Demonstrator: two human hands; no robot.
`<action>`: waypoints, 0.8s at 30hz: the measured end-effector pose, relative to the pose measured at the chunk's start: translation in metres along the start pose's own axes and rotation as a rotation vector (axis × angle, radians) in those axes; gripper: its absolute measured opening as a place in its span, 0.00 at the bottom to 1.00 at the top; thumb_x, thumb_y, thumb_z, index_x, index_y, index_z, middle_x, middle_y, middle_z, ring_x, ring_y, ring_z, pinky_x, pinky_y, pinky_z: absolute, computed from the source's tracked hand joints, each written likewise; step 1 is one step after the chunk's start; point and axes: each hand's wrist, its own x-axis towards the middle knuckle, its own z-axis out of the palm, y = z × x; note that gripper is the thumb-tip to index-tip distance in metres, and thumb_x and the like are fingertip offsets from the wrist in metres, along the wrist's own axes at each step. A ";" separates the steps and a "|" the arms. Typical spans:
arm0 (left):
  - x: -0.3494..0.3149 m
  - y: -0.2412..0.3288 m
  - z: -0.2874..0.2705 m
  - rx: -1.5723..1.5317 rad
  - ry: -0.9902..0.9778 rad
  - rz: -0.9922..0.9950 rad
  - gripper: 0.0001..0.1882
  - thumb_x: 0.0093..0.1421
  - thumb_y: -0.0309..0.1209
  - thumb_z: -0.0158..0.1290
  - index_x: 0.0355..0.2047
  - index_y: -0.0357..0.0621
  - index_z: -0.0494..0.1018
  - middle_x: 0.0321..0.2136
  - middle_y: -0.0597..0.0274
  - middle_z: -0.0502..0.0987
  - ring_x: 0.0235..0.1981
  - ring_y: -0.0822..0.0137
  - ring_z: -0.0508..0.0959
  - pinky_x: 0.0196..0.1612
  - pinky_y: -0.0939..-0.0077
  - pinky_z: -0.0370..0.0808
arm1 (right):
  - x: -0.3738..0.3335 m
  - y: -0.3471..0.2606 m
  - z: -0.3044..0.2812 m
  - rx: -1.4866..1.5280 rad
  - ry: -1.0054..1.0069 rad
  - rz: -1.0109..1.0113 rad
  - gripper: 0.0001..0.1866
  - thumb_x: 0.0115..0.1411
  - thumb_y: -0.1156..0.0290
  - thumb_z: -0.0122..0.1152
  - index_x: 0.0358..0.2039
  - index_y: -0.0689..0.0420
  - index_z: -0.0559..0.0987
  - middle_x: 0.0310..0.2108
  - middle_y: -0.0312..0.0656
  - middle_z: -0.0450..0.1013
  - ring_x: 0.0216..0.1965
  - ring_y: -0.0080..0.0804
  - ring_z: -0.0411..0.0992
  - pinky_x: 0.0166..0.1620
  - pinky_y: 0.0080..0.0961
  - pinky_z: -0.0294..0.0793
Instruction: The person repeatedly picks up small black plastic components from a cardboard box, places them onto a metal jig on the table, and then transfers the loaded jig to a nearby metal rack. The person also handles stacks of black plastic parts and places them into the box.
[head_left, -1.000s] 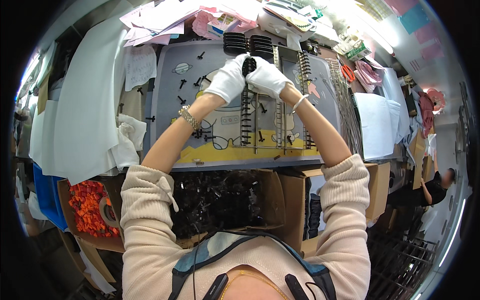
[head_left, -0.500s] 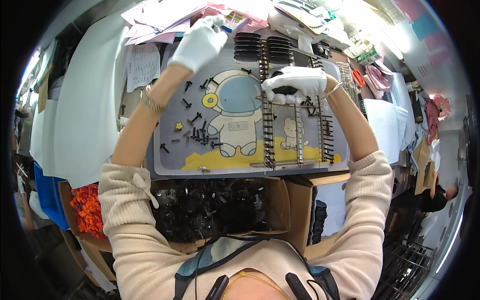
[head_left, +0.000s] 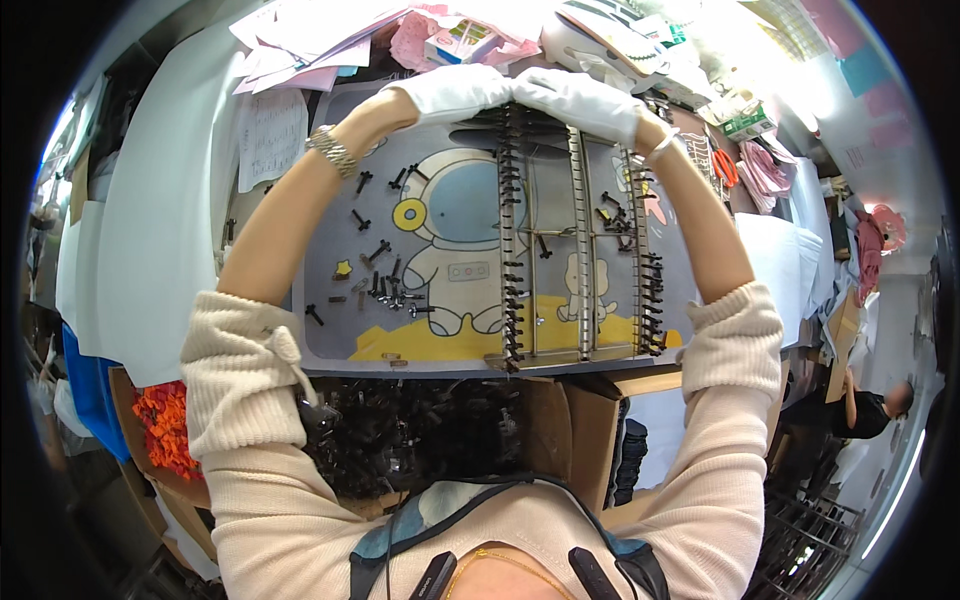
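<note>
Both hands wear white gloves and meet at the far end of a metal rack with dark clips along its rails. My left hand comes in from the left, its closed fingers at the top of the left rail. From the other side my right hand reaches in, fingers bent down and touching the left hand. What the fingertips grip is hidden. Just below them, black oval pieces jut out on both sides of the left rail. Loose black clips are scattered left of the rack on a grey mat printed with an astronaut.
Papers and pink wrapping lie beyond the mat. Red-handled scissors are at the right. In front of the table edge, a cardboard box holds dark parts, near orange-red pieces. Another person is at far right.
My left hand has come down and right from the papers to the rack's far end. My right hand has moved away from me along the rack, from the middle of its upper part, to meet it.
</note>
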 end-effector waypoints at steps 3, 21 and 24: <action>-0.005 0.079 -0.025 -0.263 -0.381 -0.466 0.28 0.55 0.50 0.59 0.46 0.40 0.75 0.33 0.59 0.79 0.32 0.68 0.73 0.40 0.69 0.72 | -0.001 -0.038 -0.022 0.650 -0.280 0.485 0.43 0.49 0.45 0.70 0.63 0.54 0.72 0.55 0.44 0.75 0.56 0.34 0.73 0.61 0.27 0.69; -0.050 0.123 0.118 -0.438 0.708 -0.641 0.36 0.59 0.24 0.53 0.67 0.38 0.56 0.55 0.38 0.67 0.58 0.47 0.72 0.60 0.61 0.71 | -0.002 -0.144 0.080 0.924 0.739 0.884 0.20 0.59 0.80 0.53 0.54 0.59 0.73 0.45 0.50 0.78 0.48 0.41 0.77 0.54 0.32 0.74; -0.041 0.121 0.119 -0.656 0.788 -0.636 0.35 0.56 0.20 0.55 0.65 0.36 0.61 0.55 0.43 0.70 0.58 0.53 0.73 0.62 0.68 0.69 | -0.003 -0.129 0.091 0.971 0.744 0.894 0.24 0.58 0.81 0.53 0.56 0.58 0.72 0.45 0.47 0.78 0.48 0.34 0.76 0.54 0.29 0.74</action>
